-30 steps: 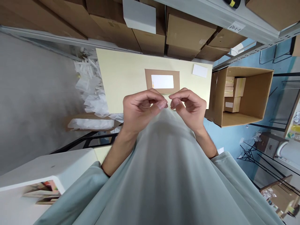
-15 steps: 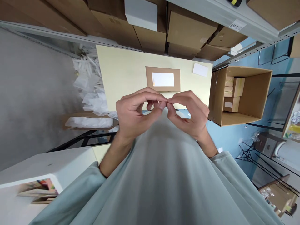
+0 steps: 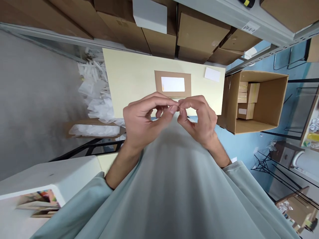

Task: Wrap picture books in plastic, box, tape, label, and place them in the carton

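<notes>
My left hand (image 3: 147,116) and my right hand (image 3: 199,116) meet fingertip to fingertip above the near edge of the pale yellow table (image 3: 132,76). Thumb and index finger are pinched together on each hand. Whatever lies between the tips is too small to make out. Just beyond the fingers, a flat brown cardboard box (image 3: 158,83) rests on the table, with a white label (image 3: 173,84) on its upper face. A small white slip of paper (image 3: 212,74) lies near the table's far right corner.
Right of the table stands an open carton (image 3: 229,103) with several small boxes (image 3: 253,93) inside. Cardboard boxes (image 3: 201,31) line the shelf behind the table. Crumpled white plastic (image 3: 99,103) is heaped at the left, above a white cabinet (image 3: 74,169) at lower left.
My right hand has shifted slightly left and its fingers are more bent. The left hand stays nearly where it was, and the boxes have not moved.
</notes>
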`<control>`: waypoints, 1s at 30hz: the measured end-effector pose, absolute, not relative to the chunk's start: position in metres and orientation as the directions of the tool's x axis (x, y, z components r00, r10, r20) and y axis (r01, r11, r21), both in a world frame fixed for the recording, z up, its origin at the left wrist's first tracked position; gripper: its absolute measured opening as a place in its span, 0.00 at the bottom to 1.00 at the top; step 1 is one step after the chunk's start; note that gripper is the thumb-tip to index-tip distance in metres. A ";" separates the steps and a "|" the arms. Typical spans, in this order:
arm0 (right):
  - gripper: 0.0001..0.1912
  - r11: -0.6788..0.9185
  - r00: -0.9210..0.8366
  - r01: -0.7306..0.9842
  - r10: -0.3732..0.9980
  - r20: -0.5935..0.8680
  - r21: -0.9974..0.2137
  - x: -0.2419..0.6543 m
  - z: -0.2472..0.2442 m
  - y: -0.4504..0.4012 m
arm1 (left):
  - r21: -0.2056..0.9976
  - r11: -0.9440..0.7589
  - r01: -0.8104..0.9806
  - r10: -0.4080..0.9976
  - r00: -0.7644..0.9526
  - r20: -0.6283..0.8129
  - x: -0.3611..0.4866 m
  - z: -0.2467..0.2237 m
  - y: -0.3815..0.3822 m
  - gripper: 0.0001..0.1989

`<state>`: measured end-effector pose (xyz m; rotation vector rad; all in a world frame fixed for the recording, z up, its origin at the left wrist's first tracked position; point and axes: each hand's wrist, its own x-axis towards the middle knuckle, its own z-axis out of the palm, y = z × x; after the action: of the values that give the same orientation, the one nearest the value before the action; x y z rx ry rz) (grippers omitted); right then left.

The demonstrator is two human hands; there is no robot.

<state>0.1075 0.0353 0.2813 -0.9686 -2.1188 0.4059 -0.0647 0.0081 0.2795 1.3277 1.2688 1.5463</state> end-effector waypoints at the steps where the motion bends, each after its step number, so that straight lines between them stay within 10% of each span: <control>1: 0.14 0.652 -0.449 0.521 0.759 0.472 -0.551 0.108 0.283 0.035 | 0.973 -0.226 0.050 0.950 -0.208 0.231 -0.064 0.280 0.008 0.06; 14: 0.12 0.619 -0.383 0.425 0.784 0.488 -0.661 0.117 0.287 0.038 | 0.981 -0.172 -0.090 0.974 -0.163 0.156 -0.063 0.281 0.018 0.15; 30: 0.12 0.605 -0.432 0.500 0.795 0.426 -0.620 0.125 0.285 0.043 | 0.963 -0.268 0.003 0.950 -0.166 0.265 -0.056 0.285 0.026 0.03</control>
<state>0.1249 0.0435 0.2846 -1.0173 -2.1178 0.5299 -0.0563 0.0262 0.2846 1.3085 1.1758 1.5444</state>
